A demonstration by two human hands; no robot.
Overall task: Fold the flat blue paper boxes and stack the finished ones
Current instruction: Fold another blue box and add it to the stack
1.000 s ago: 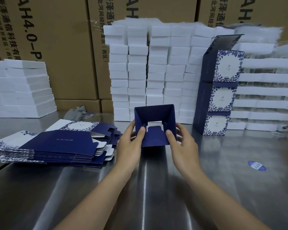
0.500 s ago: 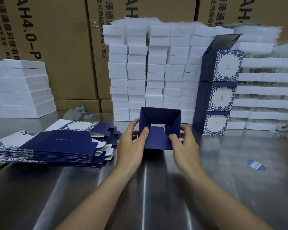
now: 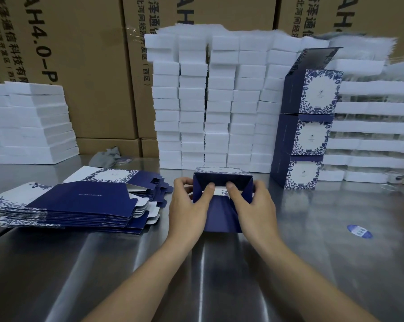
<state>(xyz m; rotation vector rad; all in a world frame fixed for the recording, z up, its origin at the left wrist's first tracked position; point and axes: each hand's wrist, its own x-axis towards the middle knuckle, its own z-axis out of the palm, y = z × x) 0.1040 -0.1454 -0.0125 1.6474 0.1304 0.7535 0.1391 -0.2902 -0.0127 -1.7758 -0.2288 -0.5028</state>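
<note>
At the centre of the shiny steel worktop (image 3: pixel 196 275) sits a half-folded dark blue paper box (image 3: pixel 222 214), its open end facing the person. Both the left hand (image 3: pixel 188 205) and the right hand (image 3: pixel 254 208) grip it, one on each side. The fingers curl round its side walls and both thumbs press on a flap with a white patterned edge. Just to the left lies a slightly fanned pile of flat blue box blanks (image 3: pixel 80 203). Further back on the right, three finished blue-and-white floral boxes (image 3: pixel 308 126) stand in one column against stacked white foam blocks (image 3: pixel 210 101). The top box's lid flap is raised. A blue oval sticker (image 3: pixel 359 231) lies on the worktop near the right edge.
</note>
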